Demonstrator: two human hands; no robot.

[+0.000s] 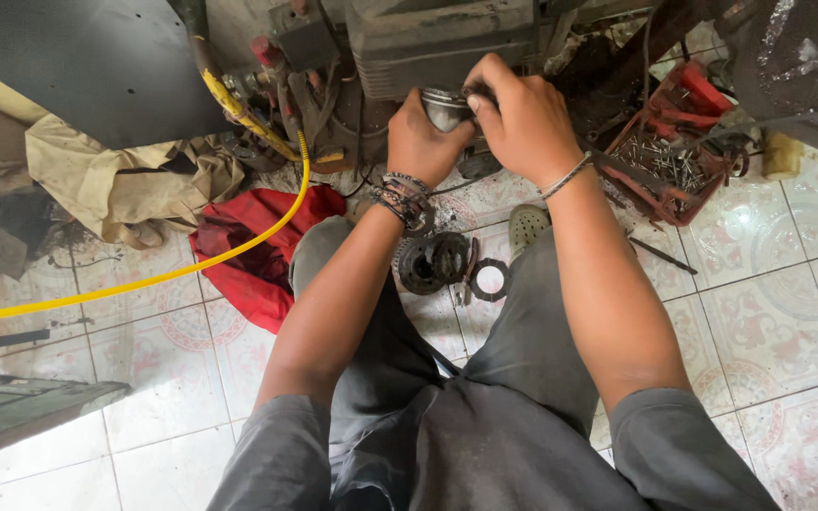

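Note:
My left hand (420,142) and my right hand (521,123) both grip a grey metal cylindrical part (445,106) that sticks out from a dirty engine block (437,43) in front of me. The left hand wraps its near side; the right hand covers its top and right side, so most of the part is hidden. On the tiled floor between my knees lie a round black toothed part (433,262) and a dark ring gasket (490,279). Bracelets circle both wrists.
A yellow hose (158,274) runs from the engine across the floor to the left, over a red cloth (253,251). A beige cloth (111,185) lies beyond it. A red tray of screws and tools (669,156) sits at the right. A dark panel (87,66) fills the upper left.

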